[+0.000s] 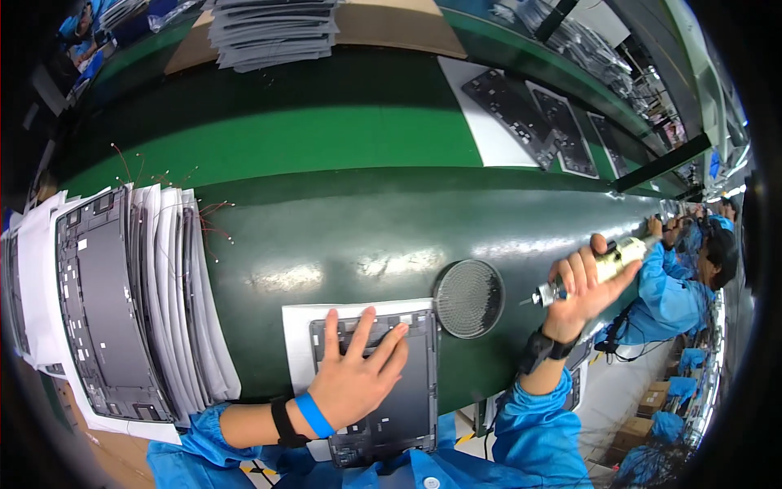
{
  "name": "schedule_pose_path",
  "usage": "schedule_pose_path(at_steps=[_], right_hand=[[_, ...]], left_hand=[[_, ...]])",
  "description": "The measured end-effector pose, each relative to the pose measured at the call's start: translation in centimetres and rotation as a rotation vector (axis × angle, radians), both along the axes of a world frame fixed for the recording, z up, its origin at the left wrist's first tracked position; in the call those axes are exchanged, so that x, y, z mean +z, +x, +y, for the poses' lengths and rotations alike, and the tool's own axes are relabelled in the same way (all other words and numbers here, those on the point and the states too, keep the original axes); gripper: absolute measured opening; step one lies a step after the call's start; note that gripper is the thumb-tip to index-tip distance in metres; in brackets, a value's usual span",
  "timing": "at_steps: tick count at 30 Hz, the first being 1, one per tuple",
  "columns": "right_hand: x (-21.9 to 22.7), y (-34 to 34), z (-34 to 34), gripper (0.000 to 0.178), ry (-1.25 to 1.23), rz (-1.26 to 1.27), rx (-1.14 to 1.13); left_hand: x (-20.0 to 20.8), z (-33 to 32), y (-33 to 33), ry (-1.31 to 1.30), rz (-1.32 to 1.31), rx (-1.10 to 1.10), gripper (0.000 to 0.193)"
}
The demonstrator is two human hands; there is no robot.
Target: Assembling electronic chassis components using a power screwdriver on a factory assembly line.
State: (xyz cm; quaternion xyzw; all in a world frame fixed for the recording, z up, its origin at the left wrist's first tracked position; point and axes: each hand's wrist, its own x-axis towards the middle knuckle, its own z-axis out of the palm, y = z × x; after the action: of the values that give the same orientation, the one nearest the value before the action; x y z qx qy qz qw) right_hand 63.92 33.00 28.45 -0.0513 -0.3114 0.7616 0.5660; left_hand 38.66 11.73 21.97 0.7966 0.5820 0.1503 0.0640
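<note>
A flat dark grey device panel (407, 407) with small parts along its edges lies on a white sheet (299, 342) near the bench's front edge. My left hand (352, 381) rests on the panel, its fingers spread. Raised to the right of it, my right hand (577, 295) is wrapped around a pale yellow electric screwdriver (617, 259). The thin bit points left and touches nothing. Between the panel and the screwdriver stands a round dish (470, 299) with a grid of small holes; whether screws sit in them is too small to tell.
To the left leans a tall stack of similar panels (102, 301) between white sheets, thin red wires (216, 208) sticking out. Beyond the dark green bench, a green belt (342, 134) carries panels (513, 118) and a sheet stack (273, 33). A co-worker (680, 285) sits at right.
</note>
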Motion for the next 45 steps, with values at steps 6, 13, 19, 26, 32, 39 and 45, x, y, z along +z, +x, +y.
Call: schedule_pose_path(at_steps=[6,13,19,26,32,39,45], right_hand=[[-2.1,-6.4,-6.5,0.084,0.226,-0.320,-0.157],[-4.1,-7.5,-6.9,0.088,0.517,-0.536,-0.246],[-4.5,-7.6,-6.4,0.090,0.518,-0.560,-0.211],[-4.8,-8.0,-6.4,0.089,0.486,-0.601,-0.234],[-4.5,-8.2,-6.8,0.088,0.524,-0.692,-0.228],[-2.6,-8.2,-7.7,0.085,0.567,-0.606,-0.260],[-2.7,-10.8,-9.7,0.087,0.529,-0.492,-0.125]], left_hand=[[0.0,-0.2,0.0,-0.017,-0.023,0.016,0.046],[-0.3,0.0,0.0,-0.011,-0.005,-0.001,0.044],[-0.6,0.2,-0.1,-0.017,-0.020,0.001,0.043],[-0.7,0.1,0.0,-0.033,-0.043,0.003,0.043],[-0.6,0.1,0.1,-0.032,-0.037,0.011,0.042],[-0.5,0.0,0.1,-0.005,-0.064,0.026,0.039],[-0.7,0.0,0.2,0.031,-0.086,0.040,0.035]])
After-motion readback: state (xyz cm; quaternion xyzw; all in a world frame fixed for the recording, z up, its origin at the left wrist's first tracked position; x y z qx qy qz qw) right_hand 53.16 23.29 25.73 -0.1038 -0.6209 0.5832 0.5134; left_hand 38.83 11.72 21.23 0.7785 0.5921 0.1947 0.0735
